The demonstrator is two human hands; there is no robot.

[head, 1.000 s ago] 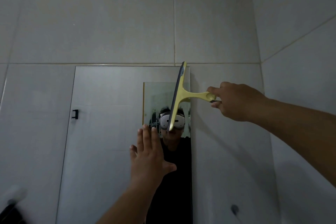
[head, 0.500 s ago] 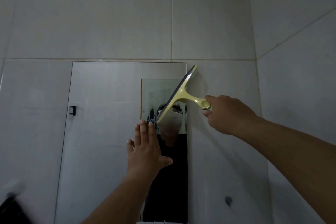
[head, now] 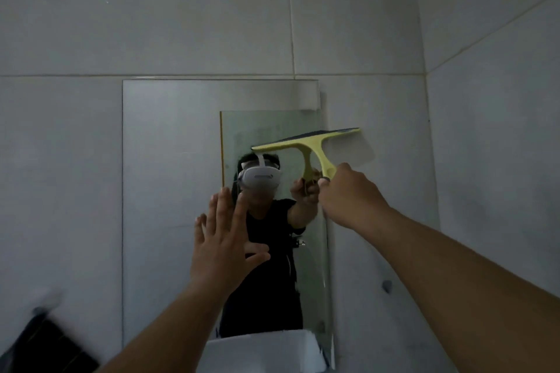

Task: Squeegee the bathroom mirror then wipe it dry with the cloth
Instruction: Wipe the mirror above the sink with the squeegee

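The bathroom mirror is a tall frameless panel on the grey tiled wall. My right hand grips the handle of a yellow squeegee. Its blade lies nearly level across the mirror's right edge, about a third of the way down, and overhangs onto the tile. My left hand is spread flat with fingers apart against the middle of the mirror, holding nothing. The mirror reflects a person in a black shirt with a white headset. No cloth is in view.
A white box-like object sits below the mirror's lower right part. A dark object shows at the bottom left corner. The right wall meets the mirror wall in a corner. A small dark knob sticks out of the tile at right.
The squeegee has turned from nearly upright to nearly level and dropped lower on the mirror's right side. My right hand moved down and left. My left hand stayed flat on the glass.
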